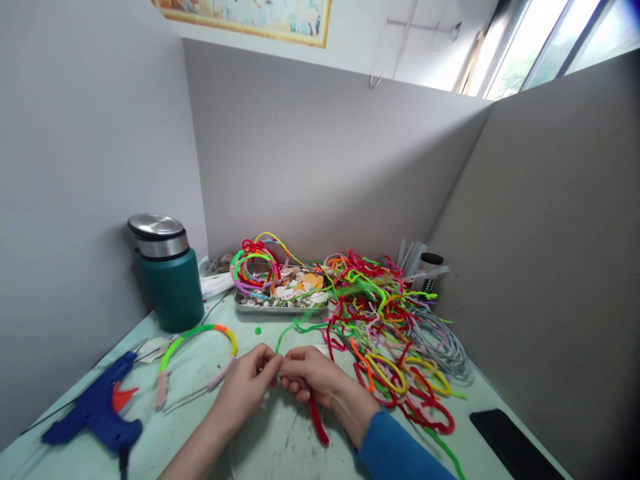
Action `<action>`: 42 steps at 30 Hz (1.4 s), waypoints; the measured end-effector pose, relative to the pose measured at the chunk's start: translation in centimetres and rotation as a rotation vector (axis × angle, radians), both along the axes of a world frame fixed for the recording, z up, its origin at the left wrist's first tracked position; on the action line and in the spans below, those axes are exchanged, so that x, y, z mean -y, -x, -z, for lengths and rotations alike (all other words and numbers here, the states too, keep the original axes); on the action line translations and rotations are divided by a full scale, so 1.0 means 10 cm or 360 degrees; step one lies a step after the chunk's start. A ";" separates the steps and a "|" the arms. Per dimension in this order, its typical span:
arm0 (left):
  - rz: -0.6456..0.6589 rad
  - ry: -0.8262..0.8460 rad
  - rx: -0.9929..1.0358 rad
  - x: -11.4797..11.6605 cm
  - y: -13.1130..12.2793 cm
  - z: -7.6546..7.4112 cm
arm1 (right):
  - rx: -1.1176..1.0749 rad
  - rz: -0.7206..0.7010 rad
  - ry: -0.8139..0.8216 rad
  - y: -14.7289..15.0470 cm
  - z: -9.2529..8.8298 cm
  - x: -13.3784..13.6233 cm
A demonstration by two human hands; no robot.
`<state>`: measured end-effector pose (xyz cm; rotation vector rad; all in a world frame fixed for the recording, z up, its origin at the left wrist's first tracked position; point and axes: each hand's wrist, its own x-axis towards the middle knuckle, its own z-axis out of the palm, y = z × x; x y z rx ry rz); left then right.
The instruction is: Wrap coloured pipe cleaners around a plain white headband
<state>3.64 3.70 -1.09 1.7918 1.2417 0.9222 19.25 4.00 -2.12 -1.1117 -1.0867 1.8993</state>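
Note:
Above the near middle of the table, my left hand (250, 380) and my right hand (315, 373) meet with their fingertips pinched together. A green pipe cleaner (285, 333) rises from the fingers of my left hand, its upper part smeared by motion. My right hand is closed around a tool whose red handle (319, 421) sticks out below the palm; its working end is hidden by the fingers. Left of my hands lies a hoop (203, 330) partly wrapped in green, orange, yellow and pink, with bare ends.
A blue glue gun (103, 407) and a teal bottle (173, 287) stand left. A metal tray (280, 309) of small pieces sits behind, with wrapped hoops (256, 267). Tangled pipe cleaners (375, 300), coiled grey wire (445, 347) and a black phone (515, 447) lie right. Grey partitions (325, 153) enclose the table.

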 end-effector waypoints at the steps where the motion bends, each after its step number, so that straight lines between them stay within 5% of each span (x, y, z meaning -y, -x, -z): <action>1: -0.0008 0.0046 0.0042 -0.02 0.00 0.02 | 0.0016 -0.0009 -0.0006 0.00 0.00 -0.01; 9: -0.0036 0.0623 0.0292 -0.08 0.00 0.10 | 0.0031 -0.0023 -0.0060 0.02 -0.08 0.02; 15: -0.0258 0.0028 0.0022 -0.01 0.01 -0.05 | 0.0065 0.0016 -0.0056 0.01 -0.09 0.01; 25: -0.0046 -0.0556 -0.0288 0.07 0.00 -0.05 | 0.0028 0.0155 -0.0043 -0.05 -0.21 0.00; 42: -0.0080 -0.0697 -0.0326 0.06 0.01 -0.02 | 0.0005 0.0086 -0.0257 -0.10 -0.19 -0.01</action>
